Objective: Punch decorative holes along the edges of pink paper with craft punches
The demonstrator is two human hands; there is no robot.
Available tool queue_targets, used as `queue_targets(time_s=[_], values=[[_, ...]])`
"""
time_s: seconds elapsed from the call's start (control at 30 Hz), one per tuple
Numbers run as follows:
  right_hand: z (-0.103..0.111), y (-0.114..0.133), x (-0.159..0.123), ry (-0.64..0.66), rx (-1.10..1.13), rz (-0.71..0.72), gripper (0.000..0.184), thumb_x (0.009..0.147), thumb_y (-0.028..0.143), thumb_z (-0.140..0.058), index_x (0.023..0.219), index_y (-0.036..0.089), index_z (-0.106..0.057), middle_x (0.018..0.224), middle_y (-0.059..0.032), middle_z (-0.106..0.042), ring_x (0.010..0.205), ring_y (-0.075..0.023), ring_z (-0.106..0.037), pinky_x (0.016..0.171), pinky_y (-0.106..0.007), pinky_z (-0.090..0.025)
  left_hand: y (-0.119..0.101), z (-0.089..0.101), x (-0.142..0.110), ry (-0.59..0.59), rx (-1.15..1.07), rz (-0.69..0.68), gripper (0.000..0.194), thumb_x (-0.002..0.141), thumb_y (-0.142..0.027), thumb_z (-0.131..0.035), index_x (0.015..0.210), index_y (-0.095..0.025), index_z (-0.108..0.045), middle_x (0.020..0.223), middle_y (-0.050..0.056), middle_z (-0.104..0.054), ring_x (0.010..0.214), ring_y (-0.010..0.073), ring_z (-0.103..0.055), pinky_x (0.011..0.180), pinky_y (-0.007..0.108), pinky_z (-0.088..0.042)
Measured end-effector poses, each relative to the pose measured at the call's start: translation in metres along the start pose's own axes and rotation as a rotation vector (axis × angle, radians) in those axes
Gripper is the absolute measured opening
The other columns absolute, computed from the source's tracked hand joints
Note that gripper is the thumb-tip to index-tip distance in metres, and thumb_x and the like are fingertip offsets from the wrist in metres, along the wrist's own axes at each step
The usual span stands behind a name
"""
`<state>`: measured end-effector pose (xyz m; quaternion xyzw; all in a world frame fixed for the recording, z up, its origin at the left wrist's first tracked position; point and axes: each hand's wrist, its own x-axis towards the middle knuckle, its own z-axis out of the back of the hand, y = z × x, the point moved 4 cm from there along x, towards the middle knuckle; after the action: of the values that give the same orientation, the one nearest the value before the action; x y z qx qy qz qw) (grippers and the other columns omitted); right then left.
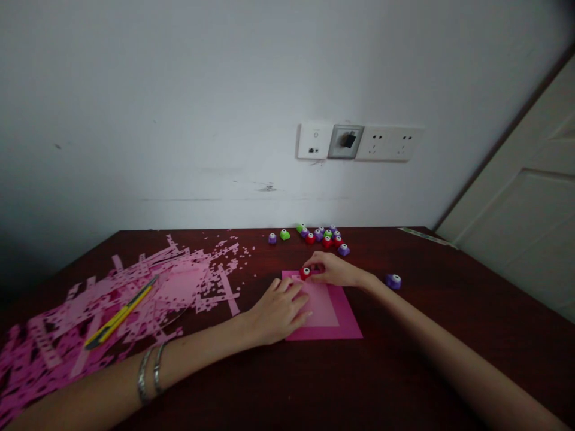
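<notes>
My right hand [332,269] pinches a red plastic craft punch [305,273] at the layered pink paper sheets' [321,308] twelve-o'clock edge; my left hand [272,314], loosely open, steadies them. Punched scraps [179,284] heap at nine o'clock; the sheets' six-o'clock border looks unpunched.

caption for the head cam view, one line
Hands work over layered pink paper, the right holding a red craft punch, beside punched scraps.

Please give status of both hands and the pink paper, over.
Left hand on pink paper. Right hand holding red craft punch at paper's far edge. Yellow utility knife aside, on scraps.
</notes>
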<state>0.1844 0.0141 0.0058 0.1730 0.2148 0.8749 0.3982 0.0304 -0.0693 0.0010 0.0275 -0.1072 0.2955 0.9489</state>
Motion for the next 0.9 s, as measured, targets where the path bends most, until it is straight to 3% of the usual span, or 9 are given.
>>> queue_targets(time_s=[0.27,0.47,0.9], values=[[0.005,-0.004,-0.002,-0.055,0.027,-0.029,0.023,0.075,0.03,-0.062,0.092,0.016,-0.068,0.079,-0.0035,-0.055,0.068,-0.0131,-0.05,0.062,-0.025,-0.041,-0.001,0.0,-0.003,0.011,0.002,0.003,0.04,0.092,-0.042,-0.028,0.115,-0.018,-0.05,0.116,0.01,-0.052,0.109,0.0246,-0.041,0.088,0.04,-0.032],[0.021,-0.01,-0.014,-0.094,-0.001,-0.101,0.027,0.077,0.037,-0.058,0.091,0.016,-0.067,0.077,-0.0039,-0.058,0.068,-0.0146,-0.05,0.061,-0.025,-0.04,-0.001,0.002,-0.007,0.008,-0.002,-0.002,0.039,0.092,-0.041,-0.028,0.116,-0.018,-0.049,0.118,0.01,-0.052,0.108,0.0244,-0.042,0.088,0.04,-0.032],[0.053,-0.031,-0.108,-0.131,-0.444,-0.318,0.034,0.084,0.047,-0.044,0.097,0.023,-0.064,0.093,-0.008,-0.056,0.088,-0.0217,-0.055,0.075,-0.033,-0.045,0.001,0.005,-0.012,0.023,-0.013,-0.021,0.038,0.092,-0.04,-0.029,0.116,-0.018,-0.049,0.122,0.009,-0.051,0.113,0.0244,-0.039,0.09,0.04,-0.032]])
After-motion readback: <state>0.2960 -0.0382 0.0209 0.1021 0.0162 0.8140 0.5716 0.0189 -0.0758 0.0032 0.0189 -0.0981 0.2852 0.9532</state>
